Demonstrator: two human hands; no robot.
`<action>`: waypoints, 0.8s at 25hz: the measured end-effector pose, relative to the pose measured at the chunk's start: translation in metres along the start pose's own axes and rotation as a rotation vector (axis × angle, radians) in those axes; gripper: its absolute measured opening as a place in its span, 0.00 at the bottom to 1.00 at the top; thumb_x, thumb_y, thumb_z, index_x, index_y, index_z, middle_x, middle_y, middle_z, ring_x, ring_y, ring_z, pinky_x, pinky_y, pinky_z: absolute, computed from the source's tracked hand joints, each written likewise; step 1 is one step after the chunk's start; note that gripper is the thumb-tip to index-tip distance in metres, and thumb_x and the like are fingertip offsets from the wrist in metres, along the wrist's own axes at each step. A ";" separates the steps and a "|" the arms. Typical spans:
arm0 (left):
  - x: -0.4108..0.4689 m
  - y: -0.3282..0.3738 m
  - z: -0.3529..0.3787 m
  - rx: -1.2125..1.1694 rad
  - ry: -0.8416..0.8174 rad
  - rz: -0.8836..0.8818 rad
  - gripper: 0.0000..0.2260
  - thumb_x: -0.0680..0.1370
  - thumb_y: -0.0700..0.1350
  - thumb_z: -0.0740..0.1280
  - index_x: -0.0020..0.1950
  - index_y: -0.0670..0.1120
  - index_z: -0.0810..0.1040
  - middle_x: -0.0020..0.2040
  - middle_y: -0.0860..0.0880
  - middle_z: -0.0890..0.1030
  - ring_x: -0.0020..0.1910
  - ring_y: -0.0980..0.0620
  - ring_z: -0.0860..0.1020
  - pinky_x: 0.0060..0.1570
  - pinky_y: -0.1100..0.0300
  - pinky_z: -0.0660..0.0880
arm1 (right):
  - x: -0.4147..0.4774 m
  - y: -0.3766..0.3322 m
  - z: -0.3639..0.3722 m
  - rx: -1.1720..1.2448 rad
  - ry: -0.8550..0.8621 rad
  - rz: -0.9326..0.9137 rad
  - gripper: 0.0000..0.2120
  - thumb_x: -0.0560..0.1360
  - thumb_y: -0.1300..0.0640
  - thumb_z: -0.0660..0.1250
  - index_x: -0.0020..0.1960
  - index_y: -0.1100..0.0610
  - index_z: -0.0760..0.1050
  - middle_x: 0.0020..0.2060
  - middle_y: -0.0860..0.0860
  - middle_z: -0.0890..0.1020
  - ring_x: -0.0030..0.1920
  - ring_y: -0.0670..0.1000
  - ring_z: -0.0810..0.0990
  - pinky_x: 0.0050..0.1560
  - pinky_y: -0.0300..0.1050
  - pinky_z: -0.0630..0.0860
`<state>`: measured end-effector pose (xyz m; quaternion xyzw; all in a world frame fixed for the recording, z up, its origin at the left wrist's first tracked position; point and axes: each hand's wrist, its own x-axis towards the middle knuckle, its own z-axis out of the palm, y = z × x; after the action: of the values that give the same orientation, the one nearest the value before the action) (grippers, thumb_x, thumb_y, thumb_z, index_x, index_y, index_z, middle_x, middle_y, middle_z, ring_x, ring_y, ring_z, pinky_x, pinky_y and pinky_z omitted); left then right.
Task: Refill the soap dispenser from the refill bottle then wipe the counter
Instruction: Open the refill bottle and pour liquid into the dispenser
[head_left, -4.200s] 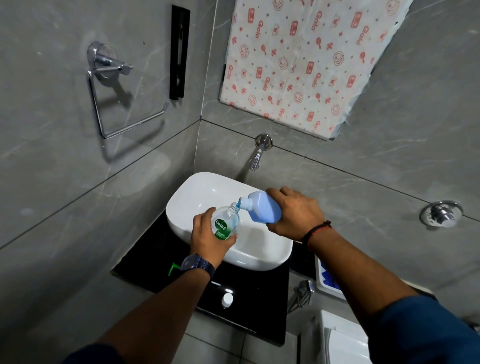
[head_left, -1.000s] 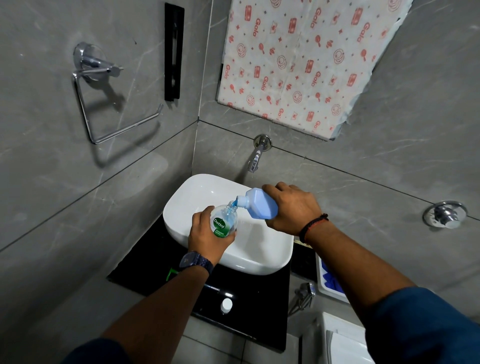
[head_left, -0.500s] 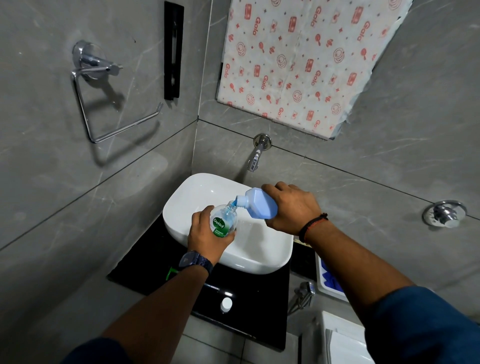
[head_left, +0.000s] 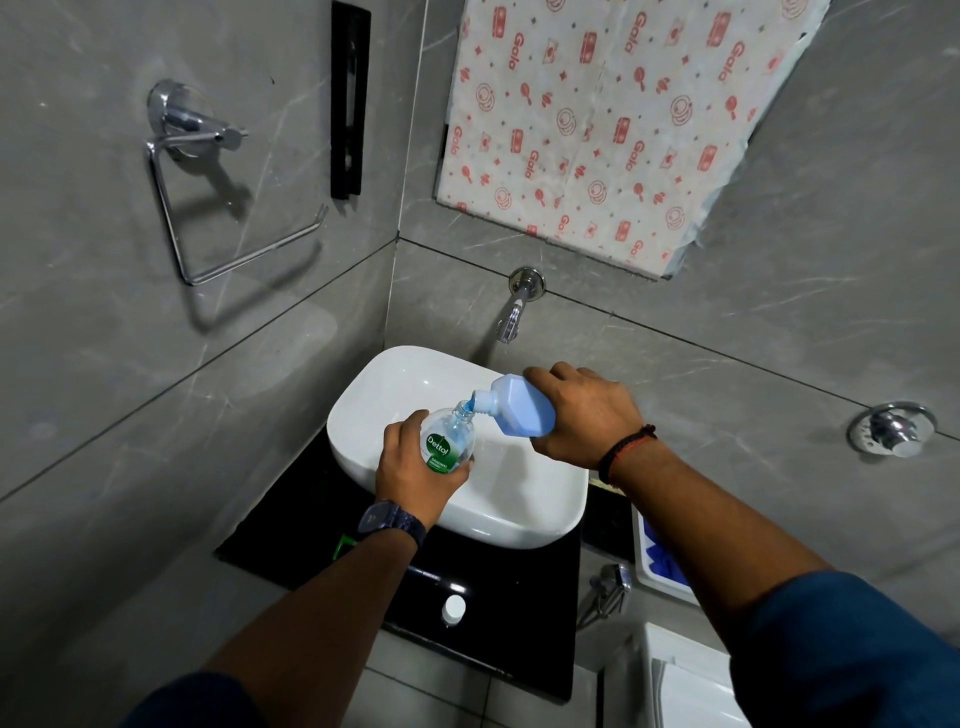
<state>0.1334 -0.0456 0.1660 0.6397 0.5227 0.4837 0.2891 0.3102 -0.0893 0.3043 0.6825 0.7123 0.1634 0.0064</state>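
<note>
Here the right hand (head_left: 582, 415) tips the refill bottle (head_left: 519, 406), apparently pouring, into the left hand (head_left: 415, 467)'s gripped dispenser (head_left: 448, 441).

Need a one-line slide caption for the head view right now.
Over the white basin, the right hand tips the blue refill bottle into the clear soap dispenser held by the left hand.

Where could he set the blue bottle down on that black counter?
The bare black counter left of the white basin looks free. In front of the basin it is crowded: the white cap, a green part and his left forearm.
</note>
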 end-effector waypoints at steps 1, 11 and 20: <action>0.000 0.000 0.000 -0.002 0.002 0.002 0.37 0.55 0.48 0.81 0.61 0.47 0.71 0.54 0.44 0.73 0.48 0.44 0.77 0.48 0.56 0.75 | 0.000 0.000 0.000 0.001 -0.002 -0.002 0.31 0.64 0.46 0.71 0.65 0.46 0.67 0.50 0.51 0.78 0.48 0.58 0.78 0.39 0.46 0.73; 0.003 -0.001 0.000 0.015 0.001 0.007 0.37 0.55 0.48 0.81 0.61 0.46 0.71 0.53 0.44 0.74 0.48 0.43 0.77 0.48 0.55 0.75 | 0.003 0.000 0.000 0.012 -0.015 0.001 0.31 0.64 0.46 0.71 0.65 0.46 0.66 0.50 0.51 0.78 0.48 0.58 0.78 0.40 0.48 0.75; 0.004 0.002 -0.001 0.021 0.007 0.017 0.36 0.56 0.48 0.81 0.61 0.45 0.72 0.53 0.43 0.74 0.48 0.42 0.77 0.46 0.53 0.76 | 0.004 0.000 0.001 0.016 -0.025 0.004 0.31 0.65 0.46 0.70 0.66 0.47 0.66 0.51 0.51 0.78 0.48 0.58 0.78 0.41 0.48 0.76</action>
<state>0.1331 -0.0427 0.1696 0.6455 0.5233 0.4829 0.2762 0.3106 -0.0851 0.3040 0.6861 0.7120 0.1490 0.0094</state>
